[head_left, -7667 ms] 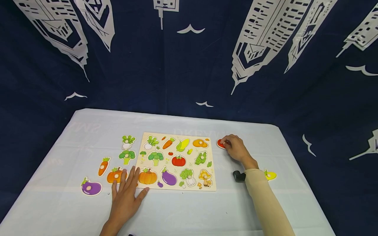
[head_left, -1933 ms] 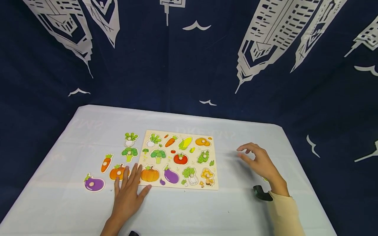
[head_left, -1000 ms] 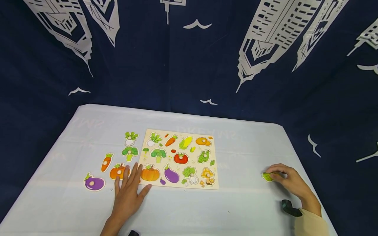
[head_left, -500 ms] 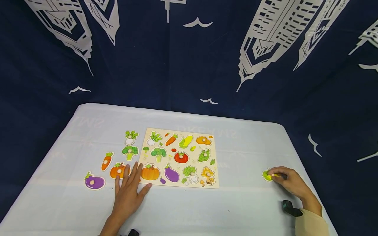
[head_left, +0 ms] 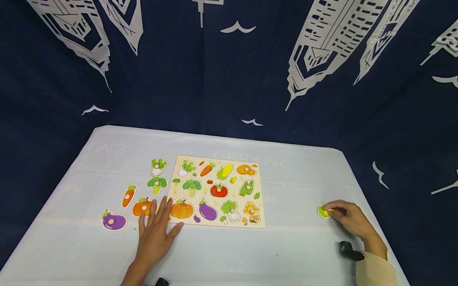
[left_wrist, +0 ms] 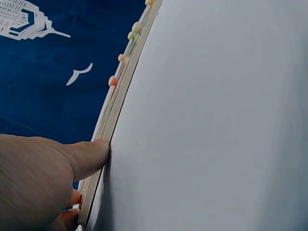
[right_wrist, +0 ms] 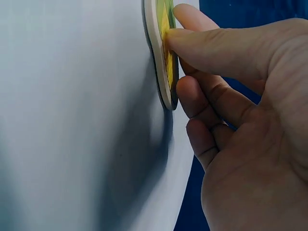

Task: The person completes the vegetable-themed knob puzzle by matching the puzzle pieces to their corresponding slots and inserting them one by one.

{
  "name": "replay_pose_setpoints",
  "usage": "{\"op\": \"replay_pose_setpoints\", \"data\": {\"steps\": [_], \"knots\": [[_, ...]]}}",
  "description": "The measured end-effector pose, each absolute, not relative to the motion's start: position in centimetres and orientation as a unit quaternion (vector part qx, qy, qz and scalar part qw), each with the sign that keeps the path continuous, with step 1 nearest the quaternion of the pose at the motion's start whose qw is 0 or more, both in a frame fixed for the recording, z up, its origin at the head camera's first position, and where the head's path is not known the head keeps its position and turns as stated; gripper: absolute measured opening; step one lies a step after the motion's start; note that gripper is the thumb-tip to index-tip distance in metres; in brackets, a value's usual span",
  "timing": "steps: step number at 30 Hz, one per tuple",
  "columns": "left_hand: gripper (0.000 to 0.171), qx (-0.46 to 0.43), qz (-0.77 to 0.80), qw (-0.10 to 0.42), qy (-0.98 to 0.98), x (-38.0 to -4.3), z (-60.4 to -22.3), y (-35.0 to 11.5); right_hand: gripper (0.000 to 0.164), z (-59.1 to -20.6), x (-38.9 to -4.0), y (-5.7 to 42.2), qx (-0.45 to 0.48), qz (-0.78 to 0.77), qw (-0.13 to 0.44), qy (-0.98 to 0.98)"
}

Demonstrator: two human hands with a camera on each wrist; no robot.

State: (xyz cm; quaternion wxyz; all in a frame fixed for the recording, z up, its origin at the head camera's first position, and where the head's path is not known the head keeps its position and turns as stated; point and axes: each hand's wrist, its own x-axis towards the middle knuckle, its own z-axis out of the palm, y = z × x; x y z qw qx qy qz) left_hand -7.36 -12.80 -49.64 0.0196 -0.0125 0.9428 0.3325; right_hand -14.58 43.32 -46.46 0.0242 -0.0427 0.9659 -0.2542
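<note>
At the lower left of the head view a purple eggplant piece (head_left: 113,221) lies loose on the pale tabletop (head_left: 293,174). Just right of it and a little higher lie a carrot piece (head_left: 128,196) and an orange pumpkin piece (head_left: 143,207). Above those, a broccoli piece (head_left: 157,184) and a radish piece (head_left: 158,166) sit just beside the left edge of the puzzle board (head_left: 218,192).

The left hand (head_left: 154,234) lies flat at lower centre-left with its fingers straight and spread. The fingertips reach the pumpkin piece and the board's lower left corner, holding nothing. In the left wrist view the thumb (left_wrist: 87,155) presses against the thin edge of the puzzle board (left_wrist: 115,115), and small round knobs stand up along the board further off.

The board lies in the middle of the frame, its pictures of vegetables facing up: a tomato near its centre, a pumpkin and an eggplant along the near edge, a mushroom at the lower right corner.

Well apart from the board, at the lower right of the frame near the tabletop's right edge, is a yellow-green piece (head_left: 323,211). The right hand (head_left: 350,221) has its fingers curled on it. In the right wrist view the thumb and fingertips pinch the yellow-green piece (right_wrist: 166,53) at its face, and the right hand (right_wrist: 240,110) has the other fingers bent beneath. Whether the piece is lifted clear of the tabletop cannot be told. A dark blue curtain printed with white buildings hangs behind.
</note>
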Motion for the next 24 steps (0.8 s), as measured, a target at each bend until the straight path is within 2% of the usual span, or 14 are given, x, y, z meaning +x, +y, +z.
{"op": "replay_pose_setpoints", "data": {"steps": [11, 24], "knots": [[0.083, -0.009, 0.333, 0.002, 0.943, -7.2, -49.7, -12.8, 0.02, -46.2, -15.4, 41.7, -0.076, -0.259, -0.005, 0.963], [0.083, -0.017, 0.331, 0.029, 0.943, -7.3, -49.6, -12.9, 0.019, -46.1, -17.3, 38.8, -0.103, -0.263, 0.008, 0.959]]}}
